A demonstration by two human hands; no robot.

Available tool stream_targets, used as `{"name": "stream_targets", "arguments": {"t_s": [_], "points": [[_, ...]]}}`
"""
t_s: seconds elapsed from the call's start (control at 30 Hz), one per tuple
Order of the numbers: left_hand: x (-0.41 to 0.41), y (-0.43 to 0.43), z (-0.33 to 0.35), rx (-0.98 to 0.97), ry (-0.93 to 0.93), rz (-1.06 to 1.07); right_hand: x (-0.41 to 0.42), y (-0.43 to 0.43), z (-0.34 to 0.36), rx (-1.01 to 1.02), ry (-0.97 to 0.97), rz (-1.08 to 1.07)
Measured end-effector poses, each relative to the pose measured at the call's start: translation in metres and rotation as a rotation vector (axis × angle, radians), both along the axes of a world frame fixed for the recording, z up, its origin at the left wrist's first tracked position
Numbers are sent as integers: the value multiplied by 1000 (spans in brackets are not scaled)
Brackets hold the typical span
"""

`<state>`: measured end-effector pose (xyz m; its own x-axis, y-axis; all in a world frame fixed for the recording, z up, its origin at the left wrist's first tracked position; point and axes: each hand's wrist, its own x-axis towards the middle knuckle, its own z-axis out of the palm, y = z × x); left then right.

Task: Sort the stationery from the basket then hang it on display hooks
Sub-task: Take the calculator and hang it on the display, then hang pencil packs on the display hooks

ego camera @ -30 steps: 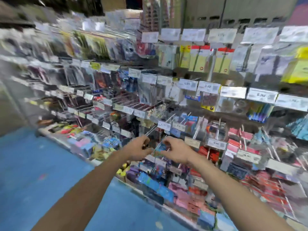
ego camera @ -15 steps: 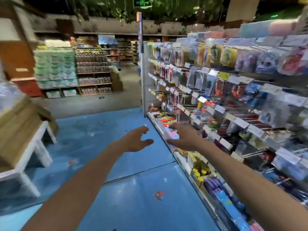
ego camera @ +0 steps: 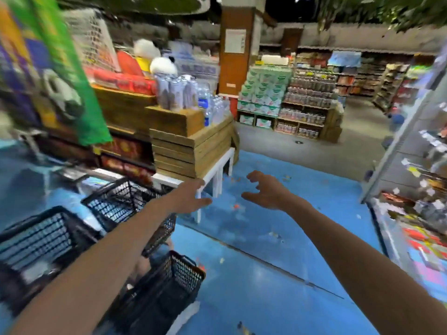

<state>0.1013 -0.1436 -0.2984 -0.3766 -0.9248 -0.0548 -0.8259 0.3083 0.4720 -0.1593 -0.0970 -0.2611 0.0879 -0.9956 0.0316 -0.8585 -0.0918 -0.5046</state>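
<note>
Basket (ego camera: 116, 201) contents are unclear; left hand (ego camera: 191, 198) and right hand (ego camera: 266, 192) empty, fingers relaxed.

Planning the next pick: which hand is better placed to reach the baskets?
Probably left: the left hand is open beside the baskets; the right hand hangs over floor, farther off.

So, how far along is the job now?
Done: the display rack at right looks well stocked. In hand: nothing; the left hand and right hand are empty. Left: the black baskets beside the left arm may hold more to sort and hang, but their contents are blurred.
</note>
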Motion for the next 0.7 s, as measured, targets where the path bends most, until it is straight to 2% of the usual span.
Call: {"name": "stream_targets", "arguments": {"t_s": [0.13, 0.43, 0.6, 0.7], "points": [[97, -15, -14, 45, 19, 259, 93, -74, -13, 30, 12, 223], [258, -35, -38, 157, 7, 738, 286, -218, -45, 30, 60, 713], [324, -23, -53, 276, 43, 944, 397, -248, -70, 195, -45, 899], [366, -19, -74, 327, 88, 1041, 463, -254, -104, 287, -44, 996]]}}
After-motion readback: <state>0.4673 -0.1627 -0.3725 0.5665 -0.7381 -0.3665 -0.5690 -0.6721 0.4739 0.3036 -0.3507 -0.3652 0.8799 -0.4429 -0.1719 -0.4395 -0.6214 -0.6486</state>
